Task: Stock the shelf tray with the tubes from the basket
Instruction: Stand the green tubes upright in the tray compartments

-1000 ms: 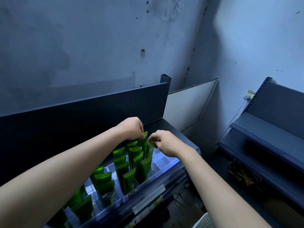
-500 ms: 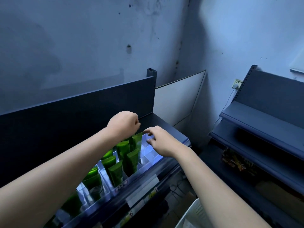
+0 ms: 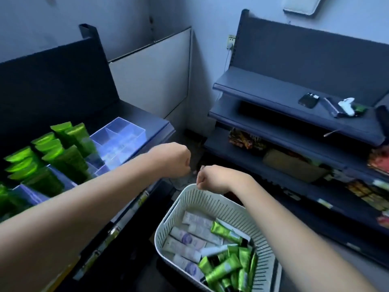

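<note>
A clear divided shelf tray (image 3: 134,131) stands on the dark shelf at the left, with several green tubes (image 3: 69,152) upright in its left compartments; its right compartments show no tubes. Below, a white slotted basket (image 3: 212,204) holds several green tubes (image 3: 226,268) and white tubes (image 3: 189,239) lying flat. My left hand (image 3: 172,160) and my right hand (image 3: 212,179) hover side by side above the basket's far rim, fingers curled downward, nothing visible in either.
A second dark shelving unit (image 3: 294,114) stands at the right, with a phone (image 3: 308,100) and a white tool (image 3: 346,106) on its upper shelf and packaged goods on lower shelves. A light panel (image 3: 151,76) leans in the corner.
Both hands have left the tubes in the tray and moved right and down, over the basket. My view has swung down and to the right, bringing the basket into sight.
</note>
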